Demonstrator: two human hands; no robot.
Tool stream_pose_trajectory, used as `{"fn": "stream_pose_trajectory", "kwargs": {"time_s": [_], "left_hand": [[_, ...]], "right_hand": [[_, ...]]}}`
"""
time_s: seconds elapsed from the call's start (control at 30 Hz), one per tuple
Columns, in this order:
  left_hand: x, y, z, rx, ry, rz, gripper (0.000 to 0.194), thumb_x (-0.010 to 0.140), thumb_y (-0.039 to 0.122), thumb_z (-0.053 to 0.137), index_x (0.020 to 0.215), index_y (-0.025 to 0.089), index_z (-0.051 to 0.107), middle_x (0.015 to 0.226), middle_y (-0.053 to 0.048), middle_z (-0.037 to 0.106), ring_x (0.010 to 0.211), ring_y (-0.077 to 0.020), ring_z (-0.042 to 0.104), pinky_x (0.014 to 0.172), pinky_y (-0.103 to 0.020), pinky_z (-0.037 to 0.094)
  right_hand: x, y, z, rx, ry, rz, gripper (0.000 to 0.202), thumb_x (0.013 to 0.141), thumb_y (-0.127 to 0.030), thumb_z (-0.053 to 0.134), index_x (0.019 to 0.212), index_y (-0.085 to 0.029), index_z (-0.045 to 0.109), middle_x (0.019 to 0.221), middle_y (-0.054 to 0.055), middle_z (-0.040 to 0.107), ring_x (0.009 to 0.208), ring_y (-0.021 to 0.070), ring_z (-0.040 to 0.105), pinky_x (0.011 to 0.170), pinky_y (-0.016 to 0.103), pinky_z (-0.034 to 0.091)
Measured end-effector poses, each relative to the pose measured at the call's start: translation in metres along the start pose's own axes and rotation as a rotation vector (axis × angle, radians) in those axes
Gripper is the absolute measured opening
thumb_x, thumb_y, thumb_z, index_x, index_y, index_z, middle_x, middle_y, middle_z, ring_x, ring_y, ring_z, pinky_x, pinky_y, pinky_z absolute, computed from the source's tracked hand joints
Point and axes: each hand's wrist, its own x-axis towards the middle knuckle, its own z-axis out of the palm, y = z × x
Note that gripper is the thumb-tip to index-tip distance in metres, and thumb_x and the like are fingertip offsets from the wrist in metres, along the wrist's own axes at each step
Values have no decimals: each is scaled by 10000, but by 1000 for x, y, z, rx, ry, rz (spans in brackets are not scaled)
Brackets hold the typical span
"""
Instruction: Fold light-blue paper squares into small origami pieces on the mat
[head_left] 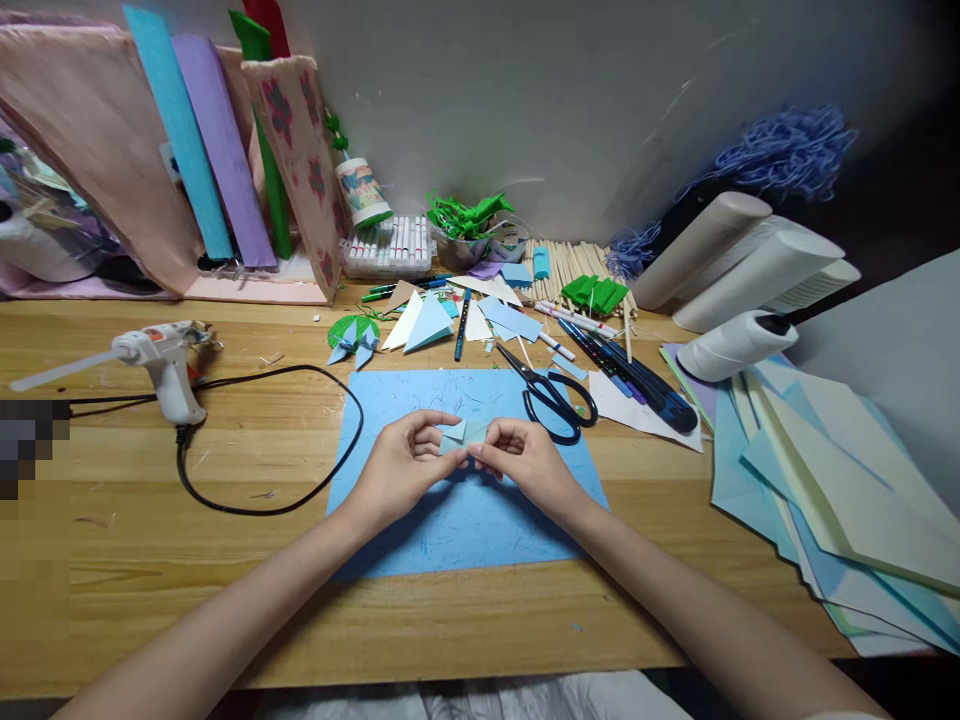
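Observation:
Between my two hands is a small folded piece of pale blue paper [463, 436], held above a blue sheet [450, 530] on the wooden table. My left hand [412, 455] pinches its left and lower edge between thumb and fingers. On the other side, my right hand [521, 452] grips the right edge, with the thumb tips almost meeting. Black-handled scissors [551, 395] lie with their blades pointing away, just beyond my right hand. Folded blue paper petals [354, 345] rest on a green round piece behind the sheet.
A white glue gun [165, 370] stands at left, its black cable [270, 510] looping to the sheet. Paper scraps [431, 322], pens [600, 360] and wooden sticks [577, 262] crowd the back. Stacked coloured paper [840, 480] and white rolls [705, 255] fill the right.

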Motion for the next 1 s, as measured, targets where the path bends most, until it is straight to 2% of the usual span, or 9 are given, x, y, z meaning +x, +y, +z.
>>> {"fn": "stream_pose_trajectory", "kwargs": {"time_s": [0.13, 0.23, 0.53, 0.63, 0.77, 0.87, 1.0], "left_hand": [[0, 0, 2, -22, -20, -69, 473, 570, 229, 734, 981, 99, 539, 590, 45, 542, 528, -85, 580, 480, -162, 412], [2, 1, 1, -36, -39, -131, 503, 551, 196, 735, 999, 84, 537, 571, 38, 562, 549, -111, 611, 500, -176, 437], [6, 0, -5, -2, -120, -176, 545, 607, 202, 703, 1103, 74, 517, 661, -17, 622, 635, -139, 642, 566, -204, 463], [4, 1, -6, 92, -120, -115, 511, 629, 274, 691, 1086, 100, 543, 720, -30, 628, 602, -114, 601, 543, -202, 441], [0, 2, -7, 315, -100, 43, 332, 644, 360, 669, 884, 133, 643, 788, -42, 632, 650, -114, 543, 545, -201, 407], [-1, 3, -8, 403, -101, 104, 239, 668, 348, 642, 772, 132, 645, 721, -29, 616, 670, -125, 517, 578, -213, 407], [-1, 9, -9, 421, -90, 133, 186, 689, 303, 613, 745, 126, 620, 709, -25, 607, 655, -120, 511, 611, -224, 419]], "right_hand": [[2, 0, -4, -19, -86, 65, 239, 642, -298, 699, 586, -139, 530, 559, -3, 599, 467, 72, 499, 464, 190, 384], [3, 0, -7, -33, -96, 105, 231, 619, -280, 710, 581, -135, 534, 549, -2, 603, 453, 71, 503, 455, 190, 389], [6, 3, -11, 48, -152, 112, 135, 667, -224, 628, 625, -137, 535, 611, 14, 635, 473, 78, 539, 489, 213, 442], [4, 3, -12, -8, -141, 94, 105, 680, -206, 605, 632, -135, 544, 607, 14, 629, 474, 77, 531, 484, 209, 431], [1, 2, -10, -109, -189, 80, 47, 668, -148, 582, 626, -130, 571, 577, 5, 614, 480, 78, 524, 483, 198, 415], [-1, 2, -8, -114, -222, 104, 38, 667, -136, 559, 631, -133, 571, 589, 12, 625, 480, 81, 525, 491, 204, 421], [0, 2, -9, -119, -218, 80, 29, 669, -152, 562, 647, -146, 544, 601, 5, 615, 501, 86, 530, 505, 209, 419]]}}
